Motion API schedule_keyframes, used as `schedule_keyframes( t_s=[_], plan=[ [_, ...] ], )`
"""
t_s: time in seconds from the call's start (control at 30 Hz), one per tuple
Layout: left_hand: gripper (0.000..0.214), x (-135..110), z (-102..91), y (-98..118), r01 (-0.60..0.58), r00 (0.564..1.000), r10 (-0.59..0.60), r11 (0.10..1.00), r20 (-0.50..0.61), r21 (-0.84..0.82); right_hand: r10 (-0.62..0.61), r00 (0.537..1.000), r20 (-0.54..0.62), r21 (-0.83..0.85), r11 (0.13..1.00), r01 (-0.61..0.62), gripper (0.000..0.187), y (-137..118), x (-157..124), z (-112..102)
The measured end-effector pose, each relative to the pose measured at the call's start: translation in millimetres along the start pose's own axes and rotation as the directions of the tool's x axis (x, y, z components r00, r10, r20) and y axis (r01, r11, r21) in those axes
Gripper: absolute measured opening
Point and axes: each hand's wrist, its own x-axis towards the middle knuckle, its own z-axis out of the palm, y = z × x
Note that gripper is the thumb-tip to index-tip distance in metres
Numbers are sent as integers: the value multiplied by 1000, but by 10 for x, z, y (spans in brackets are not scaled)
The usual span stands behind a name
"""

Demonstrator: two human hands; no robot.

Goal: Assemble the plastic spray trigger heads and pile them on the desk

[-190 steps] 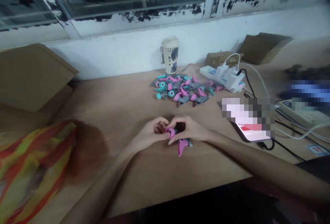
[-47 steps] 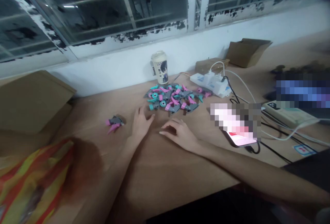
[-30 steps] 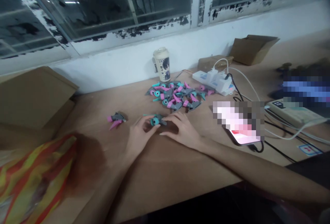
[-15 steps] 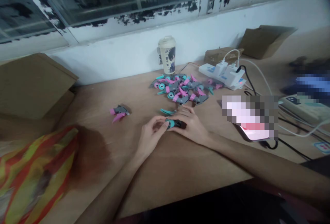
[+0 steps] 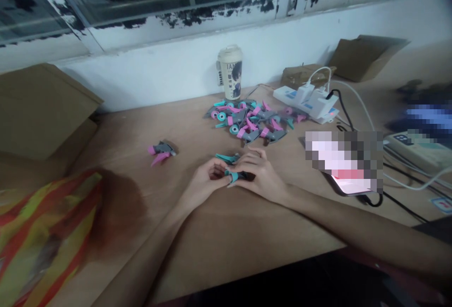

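Note:
Between my two hands is a grey-and-teal trigger spray head (image 5: 233, 176), just above the wooden table. My left hand (image 5: 204, 183) pinches its teal collar end with thumb and fingers. My right hand (image 5: 264, 175) is wrapped round the dark grey body, which its fingers partly hide. The teal lever (image 5: 226, 158) points up and left beyond the fingertips. Past my hands lies a pile of similar spray heads (image 5: 250, 121), grey with pink or teal parts. To the left, one grey-and-pink spray head (image 5: 161, 151) rests alone on the table.
A printed coffee cup (image 5: 231, 74) stands against the wall behind the pile. A power strip (image 5: 307, 102) with plugs and cables lies at the right, near a phone (image 5: 346, 165). Cardboard (image 5: 42, 109) and a red-yellow striped bag (image 5: 52, 236) occupy the left side.
The spray head has turned slightly in my hands, and more of its teal lever shows. My left fingers have shifted a little on the collar. The view has moved slightly.

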Motion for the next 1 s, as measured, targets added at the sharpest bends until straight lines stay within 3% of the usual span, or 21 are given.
schedule_keyframes(
  t_s=[0.33,0.67,1.0],
  plan=[
    [19,23,24,22,49,999,-48,998,18,-30,-35,999,13,-1,999,35,11,-14,-1,16],
    [14,2,96,-86,-35,990,45,996,-132,77,-29,1000,8,-70,997,30,15,16,46,36],
    [13,2,120,-87,-22,979,65,976,-192,217,-5,1000,22,-126,992,8,11,-6,61,59]
  ],
)
